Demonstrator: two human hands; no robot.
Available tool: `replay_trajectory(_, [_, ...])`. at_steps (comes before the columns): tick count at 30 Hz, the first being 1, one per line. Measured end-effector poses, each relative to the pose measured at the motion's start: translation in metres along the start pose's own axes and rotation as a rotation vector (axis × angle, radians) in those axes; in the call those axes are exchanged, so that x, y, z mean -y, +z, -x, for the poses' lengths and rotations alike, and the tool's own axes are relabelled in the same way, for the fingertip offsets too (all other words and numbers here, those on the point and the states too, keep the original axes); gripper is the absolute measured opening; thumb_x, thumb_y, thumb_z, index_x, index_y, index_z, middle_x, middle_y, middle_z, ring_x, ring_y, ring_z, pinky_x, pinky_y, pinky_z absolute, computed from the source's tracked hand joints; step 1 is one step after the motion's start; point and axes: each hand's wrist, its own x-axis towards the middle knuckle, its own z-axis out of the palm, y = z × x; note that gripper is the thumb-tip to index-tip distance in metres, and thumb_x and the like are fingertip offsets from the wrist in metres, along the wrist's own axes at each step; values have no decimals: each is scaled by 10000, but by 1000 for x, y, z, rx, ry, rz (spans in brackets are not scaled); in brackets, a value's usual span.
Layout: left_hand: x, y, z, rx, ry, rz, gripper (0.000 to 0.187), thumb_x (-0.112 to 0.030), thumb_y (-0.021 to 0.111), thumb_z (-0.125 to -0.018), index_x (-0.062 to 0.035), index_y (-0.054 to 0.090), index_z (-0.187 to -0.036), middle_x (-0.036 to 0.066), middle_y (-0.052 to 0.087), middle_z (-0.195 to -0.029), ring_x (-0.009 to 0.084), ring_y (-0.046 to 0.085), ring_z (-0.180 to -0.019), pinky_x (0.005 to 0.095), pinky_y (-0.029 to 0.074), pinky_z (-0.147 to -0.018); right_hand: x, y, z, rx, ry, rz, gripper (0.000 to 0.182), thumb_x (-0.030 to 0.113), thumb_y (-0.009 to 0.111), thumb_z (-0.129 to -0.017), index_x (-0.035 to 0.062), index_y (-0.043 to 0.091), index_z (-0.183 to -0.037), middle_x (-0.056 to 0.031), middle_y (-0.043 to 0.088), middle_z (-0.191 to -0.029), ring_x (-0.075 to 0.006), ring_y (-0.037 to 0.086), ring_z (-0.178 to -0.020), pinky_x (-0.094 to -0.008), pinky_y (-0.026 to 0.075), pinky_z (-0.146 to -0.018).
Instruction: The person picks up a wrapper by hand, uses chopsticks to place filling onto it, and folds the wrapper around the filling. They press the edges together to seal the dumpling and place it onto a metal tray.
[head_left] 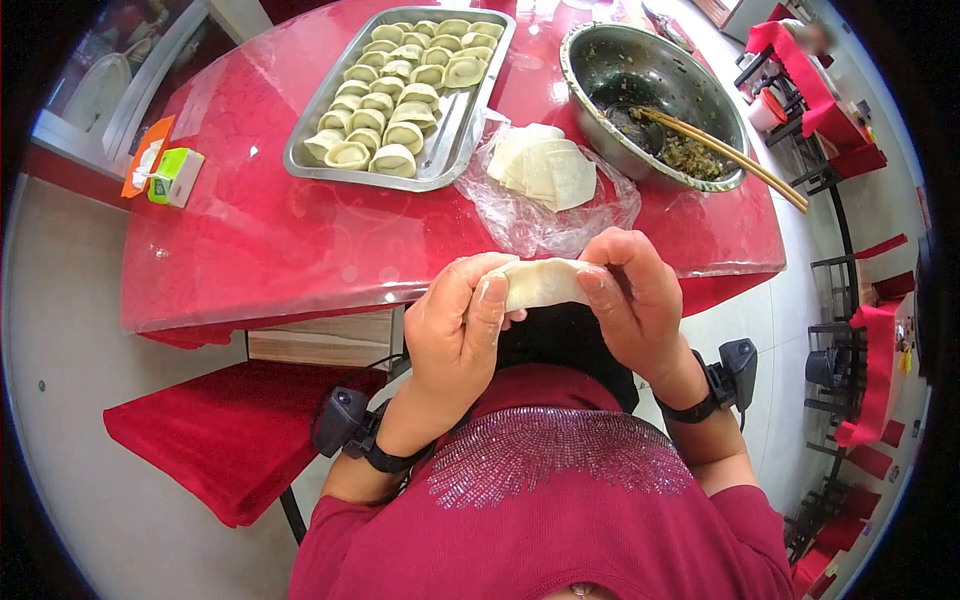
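A pale folded dumpling point(543, 284) is stretched between my two hands, just off the table's near edge. My left hand point(462, 320) pinches its left end between thumb and fingers. At the other end, my right hand point(632, 295) grips it the same way, thumb in front. Any filling inside the dough is hidden. Beyond my hands lies a stack of flat wrappers point(545, 172) on a crumpled clear plastic bag point(500, 215). Rows of shaped dumplings point(375, 100) fill most of a metal tray point(447, 160) to the left.
A steel bowl point(590, 110) at the back right holds minced filling point(690, 155), with chopsticks point(745, 160) sticking out over its rim. A tissue pack point(175, 177) sits at the left of the red table point(270, 240). A red-covered stool point(225, 435) stands at lower left.
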Motion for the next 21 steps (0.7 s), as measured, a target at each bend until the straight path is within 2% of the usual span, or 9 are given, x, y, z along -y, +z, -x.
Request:
replay_trajectory(2, [-2, 2, 1, -79, 87, -191, 238, -186, 436, -901, 34, 521, -940, 71, 582, -794, 87, 523, -570, 207, 418, -509, 2, 0, 1, 14, 42, -55, 95, 58, 565, -805, 7, 512, -867, -73, 504, -682, -130, 488, -566, -238, 409, -522])
replay_trajectory(3, [0, 3, 2, -79, 86, -192, 238, -186, 436, -901, 34, 521, -940, 71, 582, -794, 87, 523, -570, 207, 418, -509, 4, 1, 2, 15, 42, -55, 95, 58, 565, -805, 7, 512, -867, -73, 504, -682, -130, 488, -566, -238, 409, -522])
replay_trajectory(5, [5, 4, 2, -185, 162, -231, 122, -93, 491, -855, 21, 535, -866, 111, 560, -710, 177, 547, -567, 272, 427, -521, 8, 4, 3, 12, 226, -253, 83, 49, 554, -810, 7, 512, -868, -71, 506, -685, -129, 497, -577, -240, 416, -532])
replay_trajectory(6, [5, 4, 1, -184, 163, -232, 122, -93, 491, -855, 21, 535, -866, 111, 560, -710, 177, 547, -567, 272, 427, -521, 7, 5, 3, 12, 224, -254, 83, 49, 554, -810, 7, 512, -868, -71, 506, -685, -129, 497, -577, -240, 416, -532])
replay_trajectory(8, [4, 3, -2, -183, 331, -334, 82, -60, 489, -843, 12, 523, -825, 123, 554, -705, 208, 540, -564, 294, 423, -515, 4, 7, 3, 18, 104, -108, 81, 46, 546, -814, 5, 509, -873, -71, 503, -683, -122, 499, -587, -241, 419, -536])
replay_trajectory(14, [2, 2, -2, -174, 393, -289, 72, -40, 481, -838, 21, 520, -832, 129, 562, -710, 204, 536, -558, 284, 424, -514, 7, 6, 1, -25, -54, 22, 86, 44, 553, -808, 2, 511, -870, -85, 515, -688, -141, 516, -587, -245, 419, -531])
replay_trajectory(17, [-1, 2, -3, -104, 391, -228, 96, -60, 492, -841, 30, 522, -856, 131, 567, -717, 200, 538, -562, 278, 428, -519, 11, -1, 0, 22, 53, -122, 77, 46, 560, -803, 5, 517, -852, -96, 521, -684, -167, 526, -582, -257, 419, -524])
replay_trajectory(21, [-13, -2, -5, -38, 454, -252, 112, -73, 509, -837, 30, 527, -875, 131, 572, -729, 205, 543, -566, 275, 434, -525, 10, -4, -1, 43, -7, -45, 85, 47, 561, -795, 5, 513, -852, -106, 519, -675, -209, 530, -566, -278, 421, -513])
